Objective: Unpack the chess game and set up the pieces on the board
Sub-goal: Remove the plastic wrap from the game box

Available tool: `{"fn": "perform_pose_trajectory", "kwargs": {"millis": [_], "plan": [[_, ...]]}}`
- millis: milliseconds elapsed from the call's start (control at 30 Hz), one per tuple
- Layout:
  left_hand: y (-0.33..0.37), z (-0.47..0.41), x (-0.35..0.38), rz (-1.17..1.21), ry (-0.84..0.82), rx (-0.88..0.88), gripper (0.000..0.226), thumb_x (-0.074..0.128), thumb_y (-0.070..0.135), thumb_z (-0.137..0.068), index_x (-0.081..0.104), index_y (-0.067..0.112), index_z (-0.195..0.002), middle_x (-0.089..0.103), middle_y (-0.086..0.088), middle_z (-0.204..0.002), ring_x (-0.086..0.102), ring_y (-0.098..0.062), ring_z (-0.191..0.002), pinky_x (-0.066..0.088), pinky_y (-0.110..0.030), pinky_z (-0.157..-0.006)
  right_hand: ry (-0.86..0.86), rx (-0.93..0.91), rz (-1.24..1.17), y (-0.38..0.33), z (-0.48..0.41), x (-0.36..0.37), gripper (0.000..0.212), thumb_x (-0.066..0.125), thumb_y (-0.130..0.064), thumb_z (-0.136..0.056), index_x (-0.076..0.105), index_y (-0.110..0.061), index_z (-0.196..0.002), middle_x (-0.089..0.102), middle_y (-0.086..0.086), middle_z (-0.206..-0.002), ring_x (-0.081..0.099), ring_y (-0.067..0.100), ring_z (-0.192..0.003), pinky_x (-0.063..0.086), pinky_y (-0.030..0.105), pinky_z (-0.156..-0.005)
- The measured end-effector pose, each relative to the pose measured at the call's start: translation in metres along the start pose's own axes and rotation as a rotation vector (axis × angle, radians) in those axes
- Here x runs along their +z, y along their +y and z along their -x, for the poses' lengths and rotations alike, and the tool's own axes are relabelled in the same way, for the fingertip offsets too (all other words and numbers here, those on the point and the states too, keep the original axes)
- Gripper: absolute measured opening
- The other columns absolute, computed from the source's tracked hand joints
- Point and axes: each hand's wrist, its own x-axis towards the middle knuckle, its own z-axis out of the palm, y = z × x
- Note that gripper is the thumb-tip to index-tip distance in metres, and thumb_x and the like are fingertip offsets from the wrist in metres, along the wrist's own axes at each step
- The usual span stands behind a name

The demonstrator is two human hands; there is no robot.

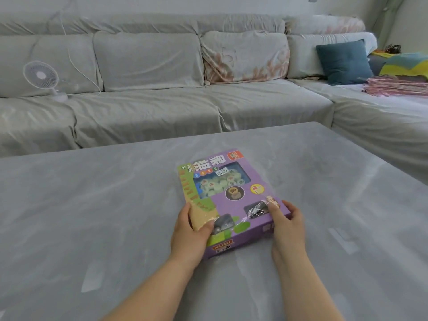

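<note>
From the head view, a purple box (pixel 231 200) lies on the grey surface (pixel 92 216), a bit right of the middle. It is shut and has shiny clear wrap on it. Big letters are printed at its far end. A see-through window in the lid shows round pale pieces (pixel 220 181) piled up inside.

The left hand (pixel 190 232) holds the near left side of the box. Its thumb lies on top of the lid and its fingers curl round the edge. The right hand (pixel 287 228) holds the near right corner. Its thumb is on top too, and its fingers wrap the side. Both bare arms reach in from the bottom of the view.

Behind the surface is a long grey sofa (pixel 150 100) that bends round to the right. A small white fan (pixel 41 75) stands on the sofa seat at the far left, with a thin white cord going up behind it. A blue pillow (pixel 344 62) leans on the sofa back at the right. Just beside the pillow, at the right edge, lies a yellow and green blanket (pixel 405 64)
</note>
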Motion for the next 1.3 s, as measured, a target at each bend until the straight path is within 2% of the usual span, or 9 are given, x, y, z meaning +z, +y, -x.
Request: {"fn": "perform_pose_trajectory", "kwargs": {"millis": [167, 300, 400, 533, 633, 767, 1033, 1200, 1300], "plan": [[0.009, 0.005, -0.007, 0.231, 0.009, -0.065, 0.07, 0.06, 0.006, -0.084, 0.022, 0.018, -0.141, 0.041, 0.004, -0.114, 0.051, -0.016, -0.102, 0.042, -0.025, -0.078, 0.022, 0.135, -0.253, 0.01, 0.012, 0.014, 0.057, 0.058, -0.007, -0.086, 0.03, -0.015, -0.135, 0.055, -0.002, -0.093, 0.052, 0.007, -0.059, 0.046, 0.016, -0.046], [0.011, -0.005, -0.017, 0.396, 0.026, -0.223, 0.076, 0.057, 0.022, -0.087, 0.008, 0.019, -0.145, 0.045, -0.004, -0.126, 0.055, -0.026, -0.107, 0.044, -0.038, -0.092, -0.058, 0.135, -0.177, 0.012, 0.015, 0.002, 0.036, 0.054, -0.007, -0.088, 0.04, -0.016, -0.12, 0.052, -0.001, -0.076, 0.053, 0.002, -0.041, 0.042, 0.014, -0.039], [0.01, -0.025, -0.029, 0.482, 0.07, -0.298, 0.06, 0.055, 0.029, -0.088, 0.028, 0.011, -0.139, 0.054, -0.01, -0.123, 0.057, -0.025, -0.092, 0.047, -0.033, -0.074, -0.159, 0.122, -0.183, 0.006, 0.015, -0.013, 0.018, 0.052, -0.002, -0.087, 0.048, -0.016, -0.097, 0.064, 0.0, -0.073, 0.06, 0.001, -0.045, 0.048, 0.015, -0.041], [0.016, -0.052, -0.056, 0.593, 0.13, -0.353, 0.028, 0.055, 0.031, -0.088, 0.056, 0.007, -0.101, 0.063, -0.012, -0.088, 0.057, -0.022, -0.066, 0.047, -0.029, -0.06, -0.24, 0.119, -0.18, 0.0, 0.011, -0.031, 0.018, 0.051, 0.001, -0.085, 0.051, -0.017, -0.087, 0.069, -0.007, -0.058, 0.064, 0.006, -0.05, 0.052, 0.02, -0.047], [0.019, -0.069, -0.071, 0.557, 0.206, -0.306, 0.021, 0.052, 0.02, -0.091, 0.054, 0.01, -0.072, 0.062, -0.008, -0.072, 0.055, -0.018, -0.057, 0.047, -0.029, -0.061, -0.264, 0.121, -0.193, 0.001, 0.006, -0.042, 0.017, 0.05, 0.0, -0.085, 0.052, -0.016, -0.085, 0.07, -0.003, -0.06, 0.065, 0.009, -0.052, 0.054, 0.025, -0.051], [0.023, -0.085, -0.091, 0.548, 0.279, -0.226, 0.026, 0.039, 0.009, -0.095, 0.045, 0.016, -0.071, 0.057, 0.003, -0.038, 0.05, -0.002, -0.028, 0.036, -0.012, -0.028, -0.256, 0.115, -0.194, 0.001, -0.001, -0.054, 0.013, 0.051, -0.003, -0.085, 0.053, -0.015, -0.085, 0.07, 0.0, -0.064, 0.066, 0.014, -0.053, 0.056, 0.033, -0.055], [0.027, -0.098, -0.112, 0.742, 0.525, -0.055, 0.044, 0.026, -0.003, -0.094, 0.022, 0.009, -0.136, 0.044, -0.015, -0.111, 0.057, -0.029, -0.095, 0.046, -0.022, -0.055, -0.078, -0.018, -0.333, -0.016, -0.022, -0.092, 0.023, 0.047, -0.004, -0.089, 0.054, -0.007, -0.11, 0.073, -0.004, -0.079, 0.068, 0.008, -0.061, 0.057, 0.027, -0.057], [0.022, -0.102, -0.081, 0.749, 0.406, -0.114, 0.057, 0.033, -0.008, -0.093, 0.013, 0.014, -0.142, 0.046, -0.007, -0.092, 0.052, -0.019, -0.066, 0.043, -0.013, -0.033, 0.089, -0.102, -0.396, -0.022, -0.026, -0.111, 0.115, 0.084, -0.039, -0.032, 0.042, -0.006, -0.134, 0.056, 0.014, -0.127, 0.057, 0.029, -0.111, 0.05, 0.047, -0.077], [0.028, -0.103, -0.051, 0.768, 0.211, -0.141, 0.046, 0.037, -0.012, -0.09, 0.025, 0.019, -0.122, 0.047, -0.011, -0.09, 0.058, -0.019, -0.054, 0.042, -0.015, -0.031, 0.112, -0.126, -0.428, -0.029, -0.026, -0.11, 0.108, 0.082, -0.035, -0.038, 0.042, -0.006, -0.134, 0.056, 0.013, -0.127, 0.059, 0.027, -0.108, 0.052, 0.041, -0.075]]}}
